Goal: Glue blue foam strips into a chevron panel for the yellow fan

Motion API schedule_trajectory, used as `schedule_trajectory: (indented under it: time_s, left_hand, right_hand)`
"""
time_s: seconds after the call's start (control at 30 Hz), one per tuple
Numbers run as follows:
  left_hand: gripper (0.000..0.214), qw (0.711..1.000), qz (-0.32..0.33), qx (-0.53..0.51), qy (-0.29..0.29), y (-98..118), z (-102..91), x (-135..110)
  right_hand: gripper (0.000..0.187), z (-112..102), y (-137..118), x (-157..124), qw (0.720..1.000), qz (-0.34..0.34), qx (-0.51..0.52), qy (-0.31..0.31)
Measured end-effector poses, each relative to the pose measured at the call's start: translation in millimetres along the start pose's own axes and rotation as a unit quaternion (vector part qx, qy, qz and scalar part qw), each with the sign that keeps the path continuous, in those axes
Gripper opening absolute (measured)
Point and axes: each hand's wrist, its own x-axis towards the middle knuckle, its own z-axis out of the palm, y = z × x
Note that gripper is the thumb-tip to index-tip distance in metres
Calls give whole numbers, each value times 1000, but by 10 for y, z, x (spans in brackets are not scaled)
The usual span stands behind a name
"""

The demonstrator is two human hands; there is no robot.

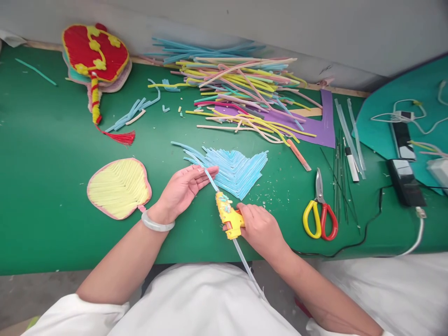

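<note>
My right hand [262, 228] grips a yellow hot glue gun [229, 215], and a long clear glue stick [247, 266] trails from its back end. Between the fingertips of my left hand [185, 186] is a light blue pipe cleaner [211, 179], whose near end meets the gun's nozzle. Just beyond lies a blue leaf-shaped piece [238, 172] made of pipe cleaners laid in a V pattern, with loose strands near its left side. A finished-looking yellow leaf-shaped fan [119, 189] with a pink edge rests left of my left hand.
Many coloured pipe cleaners [241, 88] are heaped at the back over a purple board [327, 116]. Scissors [320, 210], thin wires [341, 182] and a black power box [406, 182] with cables are at right. A red fan [96, 53] with a tassel lies at back left.
</note>
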Motion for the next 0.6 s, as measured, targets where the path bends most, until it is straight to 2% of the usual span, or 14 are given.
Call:
schedule_trajectory:
  time_s: [0.1,0.37,0.6]
  left_hand:
    - [10,1000,0,-3,-1,0,-4,0]
    - [9,1000,1,-5,-1,0,1,8]
    - [10,1000,0,-3,5,8,16,0]
  right_hand:
    - [19,0,0,-18,1000,7,-2,-6]
    - [31,18,-4,-41,1000,17,-5,-19]
    - [29,-1,2,-41,999,23,-4,-26]
